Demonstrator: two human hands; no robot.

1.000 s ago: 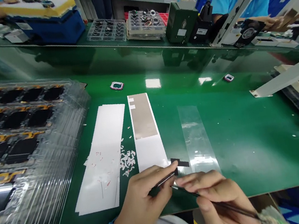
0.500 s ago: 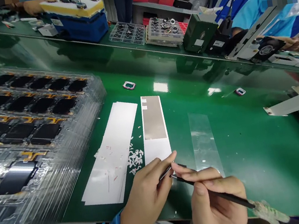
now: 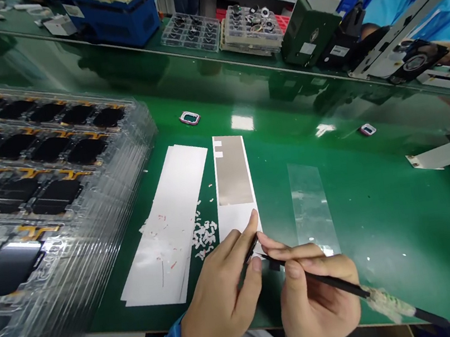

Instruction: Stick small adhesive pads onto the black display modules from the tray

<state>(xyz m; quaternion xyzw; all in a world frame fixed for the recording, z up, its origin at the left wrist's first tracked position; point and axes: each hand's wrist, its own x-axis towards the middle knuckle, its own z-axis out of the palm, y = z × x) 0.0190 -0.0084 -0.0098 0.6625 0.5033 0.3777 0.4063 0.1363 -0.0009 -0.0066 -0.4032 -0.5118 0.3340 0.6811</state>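
Black and thin-edged, the dark part [image 3: 251, 248] sits tilted in your left hand [image 3: 222, 293], over the near end of the white strip with the beige panel [image 3: 232, 173] on the worktop [image 3: 381, 196]. Compared with 0.5 s ago, its edge slants more steeply and your left fingertip overlaps the strip's white end; your head view has shifted too, which may explain some of that. A small black flap [image 3: 274, 266] now shows below the tool; whether it joins the part, you cannot tell from here. Your left fingers are narrow on the part, and your right hand [image 3: 318, 301] has its fingers closed round a slim black tool [image 3: 337, 283]. Its tip meets or nearly meets the part. This looks like re-angling for fine work, with 1 hand steadying and the other guiding.
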